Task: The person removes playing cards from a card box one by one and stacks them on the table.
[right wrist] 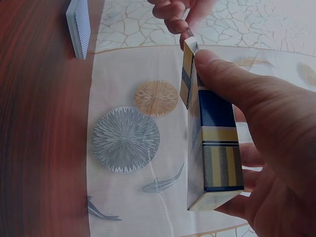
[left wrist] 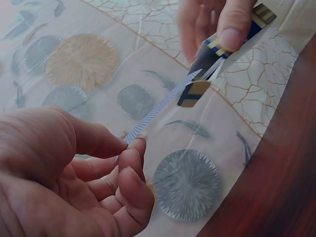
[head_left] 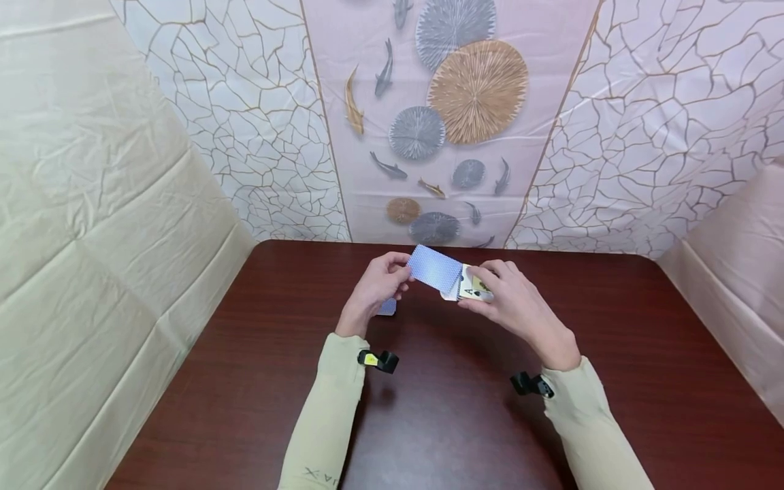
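My left hand (head_left: 378, 284) pinches a blue-backed playing card (head_left: 435, 269) by one end, between thumb and fingers. Seen nearly edge-on in the left wrist view, the card (left wrist: 160, 107) points toward the mouth of a card box (right wrist: 219, 143). My right hand (head_left: 517, 299) grips that box, its thumb on one side and fingers on the other. An ace print shows on the box's face in the head view. The box's end flap (right wrist: 187, 74) stands open. Whether the card's far end is inside the mouth, I cannot tell. Partly behind my left hand lies a stack of blue-backed cards (right wrist: 79, 27).
A dark reddish-brown table (head_left: 453, 408) lies under both hands. Behind its far edge hangs a patterned cloth (head_left: 429, 170) with fish and round leaves. Pale cloth walls (head_left: 122, 204) stand at the left and right. Each wrist bears a small black camera (head_left: 387, 361).
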`<act>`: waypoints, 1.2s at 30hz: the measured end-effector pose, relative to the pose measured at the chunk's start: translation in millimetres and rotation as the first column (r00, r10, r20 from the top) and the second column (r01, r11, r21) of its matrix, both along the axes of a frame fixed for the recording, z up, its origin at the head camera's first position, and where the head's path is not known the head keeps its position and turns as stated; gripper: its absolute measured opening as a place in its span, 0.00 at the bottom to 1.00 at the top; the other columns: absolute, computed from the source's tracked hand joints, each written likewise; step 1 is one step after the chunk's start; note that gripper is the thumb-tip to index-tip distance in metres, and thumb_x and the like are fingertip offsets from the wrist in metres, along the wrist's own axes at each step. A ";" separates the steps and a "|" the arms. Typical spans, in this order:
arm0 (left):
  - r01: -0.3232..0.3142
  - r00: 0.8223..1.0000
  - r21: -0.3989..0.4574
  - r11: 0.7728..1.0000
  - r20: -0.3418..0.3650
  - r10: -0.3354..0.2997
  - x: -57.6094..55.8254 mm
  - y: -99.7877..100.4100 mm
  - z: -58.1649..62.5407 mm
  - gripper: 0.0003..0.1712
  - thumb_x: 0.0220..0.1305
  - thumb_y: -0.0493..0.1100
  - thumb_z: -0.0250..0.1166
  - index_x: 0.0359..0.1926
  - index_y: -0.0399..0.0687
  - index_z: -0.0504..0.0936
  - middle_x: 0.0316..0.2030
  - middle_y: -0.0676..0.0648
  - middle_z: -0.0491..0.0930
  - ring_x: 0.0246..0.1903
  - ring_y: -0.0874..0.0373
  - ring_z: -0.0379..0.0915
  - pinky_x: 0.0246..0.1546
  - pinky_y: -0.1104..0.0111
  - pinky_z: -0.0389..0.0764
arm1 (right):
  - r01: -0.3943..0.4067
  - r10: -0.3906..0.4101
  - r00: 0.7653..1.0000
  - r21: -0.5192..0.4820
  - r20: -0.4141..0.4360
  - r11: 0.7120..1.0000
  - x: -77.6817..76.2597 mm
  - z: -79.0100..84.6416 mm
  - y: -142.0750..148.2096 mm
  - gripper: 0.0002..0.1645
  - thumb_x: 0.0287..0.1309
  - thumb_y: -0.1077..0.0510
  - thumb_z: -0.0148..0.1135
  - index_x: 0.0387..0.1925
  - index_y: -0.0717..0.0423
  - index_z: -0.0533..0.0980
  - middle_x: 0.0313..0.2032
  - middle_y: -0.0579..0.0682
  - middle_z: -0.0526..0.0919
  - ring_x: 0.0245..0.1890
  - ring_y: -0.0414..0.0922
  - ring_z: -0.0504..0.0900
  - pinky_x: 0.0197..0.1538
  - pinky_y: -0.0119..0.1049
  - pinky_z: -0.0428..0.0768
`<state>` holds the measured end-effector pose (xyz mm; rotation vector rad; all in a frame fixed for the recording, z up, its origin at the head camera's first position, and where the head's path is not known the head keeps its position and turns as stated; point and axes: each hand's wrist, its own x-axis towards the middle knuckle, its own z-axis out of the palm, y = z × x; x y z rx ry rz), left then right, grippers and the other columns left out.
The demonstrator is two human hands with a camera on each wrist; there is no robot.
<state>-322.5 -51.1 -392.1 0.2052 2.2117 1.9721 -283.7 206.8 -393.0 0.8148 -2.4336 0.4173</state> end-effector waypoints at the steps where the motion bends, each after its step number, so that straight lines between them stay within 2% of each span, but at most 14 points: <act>1: -0.008 1.000 0.000 1.000 -0.005 0.008 -1.1 -1.8 -0.4 0.16 0.69 0.34 0.56 0.57 0.37 0.74 0.27 0.50 0.77 0.22 0.61 0.70 0.21 0.73 0.71 | -0.001 0.001 1.000 -0.001 -0.006 1.000 0.0 -0.2 0.0 0.38 0.40 0.44 0.80 0.52 0.57 0.79 0.45 0.57 0.79 0.43 0.56 0.74 0.40 0.47 0.76; 10: -0.093 0.996 0.049 0.994 0.021 0.092 -13.8 -16.5 -4.9 0.15 0.68 0.35 0.60 0.54 0.35 0.77 0.27 0.50 0.80 0.26 0.57 0.73 0.23 0.74 0.72 | -0.001 0.001 1.000 0.006 0.000 1.000 0.6 -0.8 -0.1 0.36 0.41 0.42 0.78 0.52 0.55 0.79 0.45 0.56 0.79 0.43 0.55 0.74 0.38 0.47 0.76; 15: -0.146 0.989 0.073 0.987 0.007 0.146 -21.3 -25.1 -7.2 0.13 0.66 0.34 0.62 0.50 0.34 0.78 0.24 0.52 0.81 0.24 0.61 0.73 0.22 0.75 0.71 | 0.006 -0.006 1.000 0.010 -0.003 1.000 1.5 0.6 0.2 0.36 0.42 0.41 0.78 0.52 0.55 0.79 0.45 0.57 0.79 0.43 0.55 0.74 0.38 0.47 0.76; 21: -0.200 0.980 0.065 0.978 0.035 0.198 -28.1 -35.3 -11.9 0.11 0.64 0.35 0.64 0.47 0.37 0.78 0.30 0.43 0.83 0.23 0.63 0.72 0.27 0.71 0.73 | 0.000 0.000 1.000 0.011 -0.015 1.000 1.2 1.2 0.3 0.37 0.41 0.42 0.78 0.52 0.56 0.79 0.45 0.57 0.79 0.42 0.55 0.74 0.39 0.46 0.75; 26: -0.207 0.978 0.029 0.978 0.044 0.206 -30.7 -40.0 -13.7 0.11 0.65 0.38 0.64 0.47 0.39 0.80 0.35 0.39 0.82 0.24 0.62 0.71 0.30 0.67 0.73 | -0.007 0.007 1.000 0.005 -0.026 1.000 1.6 1.2 0.3 0.37 0.41 0.42 0.78 0.52 0.56 0.80 0.44 0.57 0.80 0.42 0.55 0.75 0.39 0.47 0.76; 31: -0.204 0.978 0.030 0.979 0.058 0.202 -34.0 -43.2 -14.8 0.11 0.66 0.39 0.64 0.47 0.40 0.81 0.32 0.43 0.80 0.24 0.62 0.70 0.26 0.70 0.71 | -0.005 0.005 1.000 0.003 -0.029 1.000 2.3 1.5 -0.4 0.37 0.41 0.42 0.78 0.52 0.56 0.80 0.44 0.57 0.80 0.42 0.56 0.75 0.40 0.47 0.76; 36: -0.204 0.977 0.017 0.979 0.070 0.202 -38.5 -46.7 -16.8 0.12 0.66 0.40 0.64 0.48 0.41 0.82 0.29 0.49 0.78 0.24 0.62 0.69 0.27 0.70 0.72 | -0.011 0.011 0.999 0.006 -0.036 1.000 1.8 1.2 -0.7 0.37 0.41 0.42 0.78 0.52 0.57 0.80 0.44 0.57 0.80 0.42 0.56 0.75 0.40 0.47 0.76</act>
